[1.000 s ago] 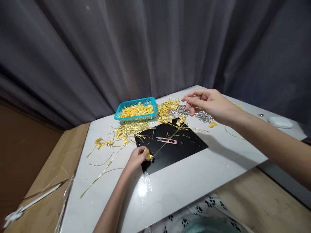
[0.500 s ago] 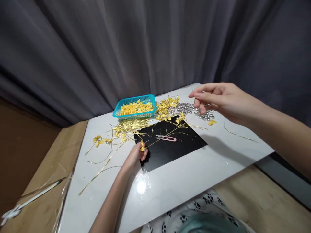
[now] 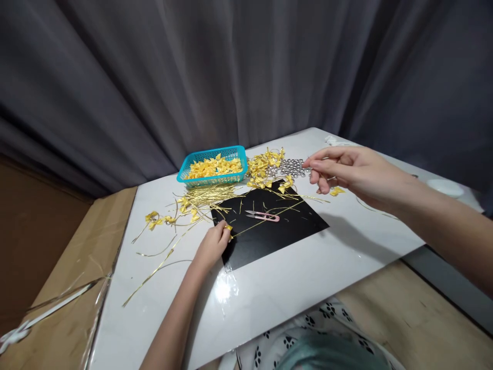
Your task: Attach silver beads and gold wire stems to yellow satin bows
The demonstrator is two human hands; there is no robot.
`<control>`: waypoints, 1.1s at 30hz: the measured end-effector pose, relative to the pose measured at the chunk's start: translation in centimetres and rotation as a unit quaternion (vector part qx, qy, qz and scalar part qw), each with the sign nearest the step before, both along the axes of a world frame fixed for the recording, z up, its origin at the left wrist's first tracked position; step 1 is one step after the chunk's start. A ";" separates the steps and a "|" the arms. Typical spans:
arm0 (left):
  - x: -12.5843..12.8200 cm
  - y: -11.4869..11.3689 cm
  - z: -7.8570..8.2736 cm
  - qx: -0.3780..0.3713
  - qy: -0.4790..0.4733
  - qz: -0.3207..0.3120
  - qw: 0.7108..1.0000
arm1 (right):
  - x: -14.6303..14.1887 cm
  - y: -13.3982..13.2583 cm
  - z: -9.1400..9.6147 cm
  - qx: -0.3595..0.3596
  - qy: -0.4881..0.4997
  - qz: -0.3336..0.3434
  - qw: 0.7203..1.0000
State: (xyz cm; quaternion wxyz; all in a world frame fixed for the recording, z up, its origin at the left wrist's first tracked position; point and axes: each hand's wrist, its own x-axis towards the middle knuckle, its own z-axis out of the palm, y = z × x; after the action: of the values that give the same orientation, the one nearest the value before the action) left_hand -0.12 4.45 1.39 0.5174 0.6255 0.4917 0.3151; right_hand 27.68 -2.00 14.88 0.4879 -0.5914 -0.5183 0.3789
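My left hand is closed around a yellow ribbon bow at the left edge of a black mat. A straight gold cord runs from these fingers up and right over the mat. My right hand is raised above the table's right side, thumb and forefinger pinched together. Whatever they hold, if anything, is too fine to make out. Pink-handled thread snips lie on the mat between my hands, blades pointing left. Beyond the right fingertips are silver beads, partly covered by the hand.
A turquoise basket of yellow bows stands at the back. Gold cords lie bundled before it. More bows are heaped to its right; several corded bows lie at left. Cardboard borders the white table; a grey curtain hangs behind.
My right hand has come down slightly and now covers some of the beads. My left hand has turned, hiding more of the bow. The view has shifted a little.
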 end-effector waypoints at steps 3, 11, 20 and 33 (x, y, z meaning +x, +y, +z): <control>0.1 0.3 -0.3 -0.027 -0.027 -0.005 0.999 | -0.2 -0.4 -0.5 -0.006 0.000 0.000 1.000; 0.4 0.5 0.1 -0.075 -0.096 0.016 0.992 | -2.2 -2.3 -1.2 -0.104 -0.048 0.112 0.987; -0.7 1.4 -0.6 -0.119 -0.123 -0.026 0.985 | -0.8 -2.9 1.2 -0.040 -0.038 0.092 0.994; -0.3 1.1 -1.3 -0.036 -0.053 -0.004 0.998 | -0.7 -2.9 1.9 0.011 -0.068 0.055 0.996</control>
State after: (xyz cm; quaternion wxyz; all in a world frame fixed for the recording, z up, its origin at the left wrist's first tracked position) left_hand -0.40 5.56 0.04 0.5658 0.5910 0.4723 0.3279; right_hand 27.02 -4.90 16.79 0.4363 -0.5812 -0.5859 0.3586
